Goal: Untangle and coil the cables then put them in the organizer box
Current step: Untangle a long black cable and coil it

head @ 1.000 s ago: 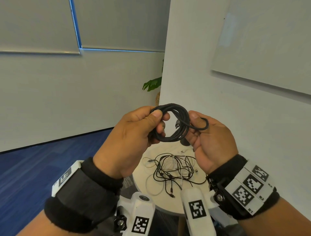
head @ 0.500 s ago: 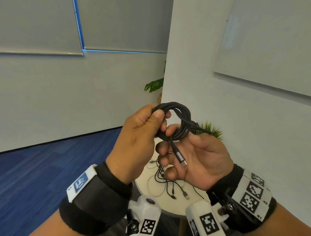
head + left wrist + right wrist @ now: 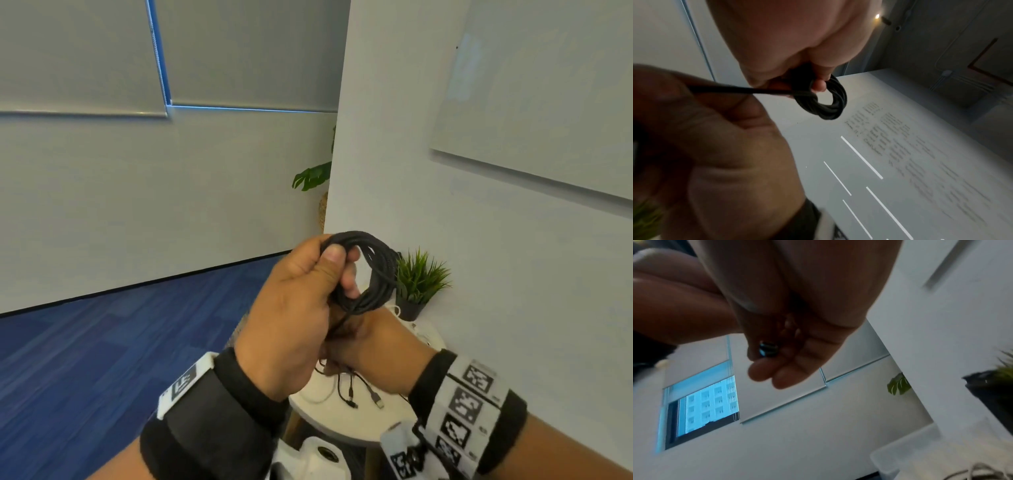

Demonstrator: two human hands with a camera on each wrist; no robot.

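A black cable wound into a small coil (image 3: 371, 274) (image 3: 826, 104) is held up in front of me. My left hand (image 3: 308, 298) pinches the coil at its left side between thumb and fingers. Just below it, my right hand (image 3: 370, 346) grips the cable's loose end, which runs taut from the coil (image 3: 731, 90); the metal plug (image 3: 768, 348) shows between its curled fingers. The right hand's fingers are hidden behind the left hand in the head view. More tangled black and white cables (image 3: 352, 387) lie on the round white table (image 3: 329, 418) below.
A small potted grass plant (image 3: 419, 281) stands at the table's back against the white wall. A clear plastic box (image 3: 920, 449) sits beside the cables in the right wrist view. Blue carpet (image 3: 102, 359) lies to the left.
My right hand has turned over and dropped beneath the coil, closing on the loose plug end and pulling it taut. The left hand keeps its pinch; both hands have shifted slightly lower.
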